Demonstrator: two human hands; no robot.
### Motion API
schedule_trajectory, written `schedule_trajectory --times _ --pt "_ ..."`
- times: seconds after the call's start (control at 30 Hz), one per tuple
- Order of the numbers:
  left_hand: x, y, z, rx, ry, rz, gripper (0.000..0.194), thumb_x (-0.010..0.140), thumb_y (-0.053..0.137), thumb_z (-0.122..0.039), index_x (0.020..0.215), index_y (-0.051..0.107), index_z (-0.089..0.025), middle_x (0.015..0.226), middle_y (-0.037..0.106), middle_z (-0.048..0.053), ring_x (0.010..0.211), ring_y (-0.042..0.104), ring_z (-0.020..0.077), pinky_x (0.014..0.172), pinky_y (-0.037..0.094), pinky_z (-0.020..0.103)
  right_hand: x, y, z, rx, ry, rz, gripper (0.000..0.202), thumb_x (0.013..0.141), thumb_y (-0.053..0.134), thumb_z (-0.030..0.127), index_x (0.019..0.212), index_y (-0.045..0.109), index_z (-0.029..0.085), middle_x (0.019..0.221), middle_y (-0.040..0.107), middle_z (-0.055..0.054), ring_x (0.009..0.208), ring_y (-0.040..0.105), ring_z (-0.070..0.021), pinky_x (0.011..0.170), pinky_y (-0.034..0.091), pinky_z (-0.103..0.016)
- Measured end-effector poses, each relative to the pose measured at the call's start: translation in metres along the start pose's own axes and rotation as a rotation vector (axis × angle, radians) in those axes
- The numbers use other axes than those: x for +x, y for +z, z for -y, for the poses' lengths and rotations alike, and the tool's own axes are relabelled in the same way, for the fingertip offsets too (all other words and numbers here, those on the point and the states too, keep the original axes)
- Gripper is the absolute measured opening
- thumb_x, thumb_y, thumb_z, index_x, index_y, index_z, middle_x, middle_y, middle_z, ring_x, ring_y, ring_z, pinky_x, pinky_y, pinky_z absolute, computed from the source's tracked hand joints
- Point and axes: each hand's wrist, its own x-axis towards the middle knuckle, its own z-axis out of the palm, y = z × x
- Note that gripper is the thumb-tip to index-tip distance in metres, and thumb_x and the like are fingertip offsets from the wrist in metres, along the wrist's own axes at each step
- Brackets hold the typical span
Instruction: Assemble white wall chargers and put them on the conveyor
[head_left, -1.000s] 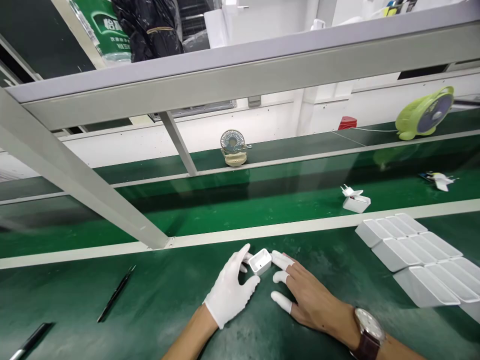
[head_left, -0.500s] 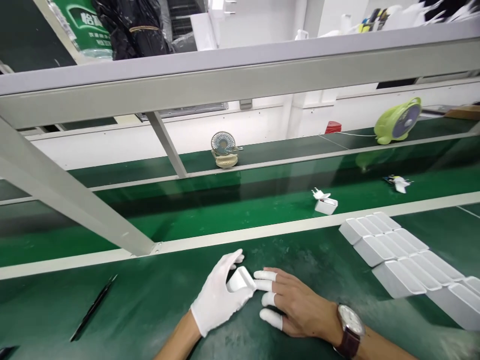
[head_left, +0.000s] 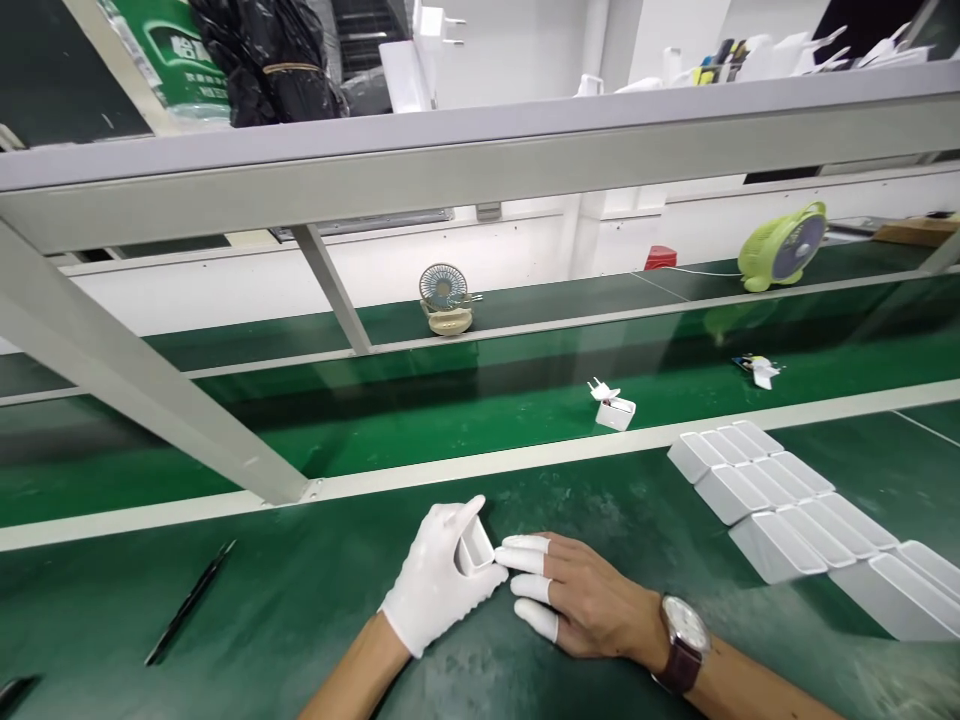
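The plug case (head_left: 616, 413) has been shifted left on the far green strip (head_left: 487, 430), while near centre a small white box (head_left: 475, 550) is gripped by the left hand (head_left: 431, 582), seemingly steadied for the open, empty right hand (head_left: 596, 602).

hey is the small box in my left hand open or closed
Open: the box in the left hand shows its rim and hollow inside, with no lid on.
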Motion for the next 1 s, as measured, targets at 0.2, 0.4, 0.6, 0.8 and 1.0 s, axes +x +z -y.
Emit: schedule_trajectory --times 0.2,0.4,0.6,0.8,1.0 --pt "-0.003 -0.001 -0.002 -0.104 -0.131 0.01 0.081 0.079 0.072 -0.023 0.151 0.035 -0.031 0.133 0.06 0.007 0.123 0.058 0.0252 0.108 0.047 0.046 -0.005 0.007 0.0 -0.031 0.037 -0.027 0.023 0.097 0.058 0.02 0.119 0.063 0.013 0.136 0.063 -0.019 0.131 0.057 -0.0253 0.109 0.05 -0.042" --pt "0.003 -0.009 -0.008 -0.322 -0.295 0.01 0.082 0.072 0.073 -0.019 0.147 0.041 -0.024 0.141 0.057 0.01 0.13 0.055 0.0273 0.114 0.042 0.048 -0.008 0.011 0.0 -0.021 0.075 -0.046 0.025 0.097 0.057 0.018 0.121 0.063 0.016 0.134 0.064 -0.017 0.131 0.058 -0.026 0.106 0.054 -0.042" --pt "0.006 -0.01 -0.001 -0.274 -0.281 -0.015 0.057 0.079 0.071 -0.028 0.134 0.057 -0.023 0.135 0.063 0.009 0.125 0.06 0.0286 0.112 0.043 0.049 -0.011 0.013 -0.001 -0.012 0.115 -0.021 0.028 0.098 0.055 0.017 0.125 0.062 0.018 0.138 0.061 -0.016 0.132 0.056 -0.0269 0.104 0.056 -0.044" --pt "0.005 -0.007 0.001 -0.296 -0.256 -0.039 0.056 0.078 0.069 -0.027 0.132 0.058 -0.023 0.132 0.065 0.009 0.122 0.062 0.0283 0.11 0.045 0.048 -0.014 0.016 -0.002 -0.029 0.126 -0.016 0.027 0.098 0.056 0.018 0.124 0.062 0.019 0.14 0.06 -0.016 0.131 0.057 -0.0273 0.103 0.056 -0.044" --pt "0.006 -0.008 0.0 -0.328 -0.28 -0.02 0.058 0.078 0.069 -0.029 0.133 0.056 -0.02 0.133 0.063 0.011 0.122 0.06 0.0293 0.111 0.044 0.049 -0.009 0.013 0.0 -0.029 0.124 -0.029 0.026 0.099 0.054 0.018 0.123 0.063 0.018 0.138 0.061 -0.017 0.127 0.06 -0.0268 0.102 0.057 -0.043"
